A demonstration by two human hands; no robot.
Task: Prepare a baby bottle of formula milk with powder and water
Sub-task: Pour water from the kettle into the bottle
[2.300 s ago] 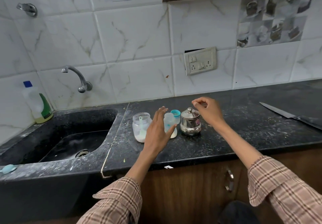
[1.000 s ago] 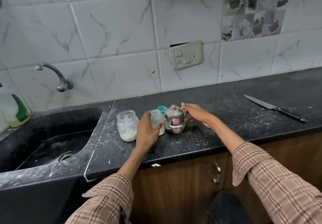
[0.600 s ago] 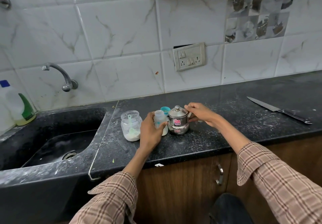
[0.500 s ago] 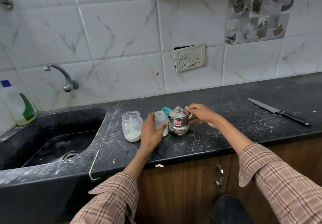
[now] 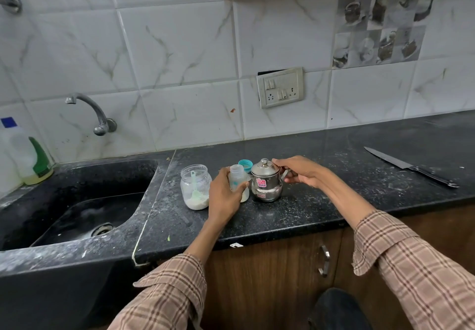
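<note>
Closest in, the left hand (image 5: 224,196) has closed round the small clear plastic baby bottle (image 5: 237,181), open-topped, standing a little back from the front edge of the speckled black worktop (image 5: 321,209). The right hand (image 5: 299,173), which was hovering over things a moment ago, now grips the little lidded steel kettle (image 5: 265,182) by its handle, touching the bottle's right side. So water's probably next. Left of the bottle, the clear powder jar (image 5: 195,187) with its green scoop; behind, the teal cap (image 5: 245,165).

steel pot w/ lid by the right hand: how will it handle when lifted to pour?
The steel pot looks rigid with a squat, wide belly, so probably stable standing. Its lid seems to just sit on top and may slip when tilted. The right hand grips the side handle; polished metal could be slick, and any contents are hidden.
</note>
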